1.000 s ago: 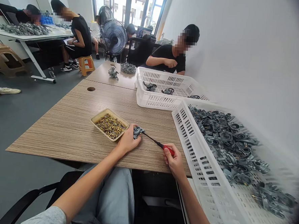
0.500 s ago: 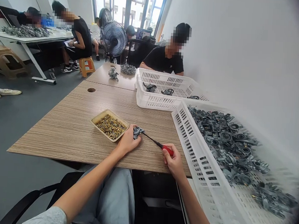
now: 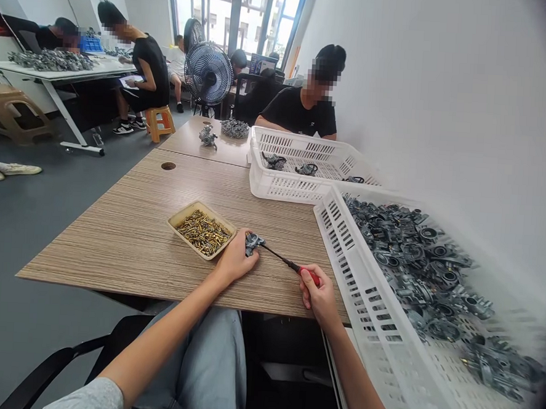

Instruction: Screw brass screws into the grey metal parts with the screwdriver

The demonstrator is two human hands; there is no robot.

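My left hand (image 3: 236,258) is closed around a small grey metal carburetor body (image 3: 253,243), just above the table near its front edge. In my right hand (image 3: 319,292) is a screwdriver (image 3: 309,276) with a red handle and a long dark shaft. Its tip meets the right side of the carburetor body; the exact contact spot is too small to make out. Against the left hand's far side stands a cream tray (image 3: 175,224) heaped with small brass-coloured screw-like parts (image 3: 204,232).
A white perforated crate (image 3: 364,302) full of carburetor bodies (image 3: 413,250) stands on my right. Behind it, another white crate (image 3: 283,190) holds several. Farther back are one carburetor (image 3: 207,136) and a pile of metal parts (image 3: 234,128). A co-worker (image 3: 302,107) sits opposite.
The fingers of my right hand have shifted slightly on the screwdriver handle. The left hand keeps its hold on the carburetor body, and the whole view has moved a little.
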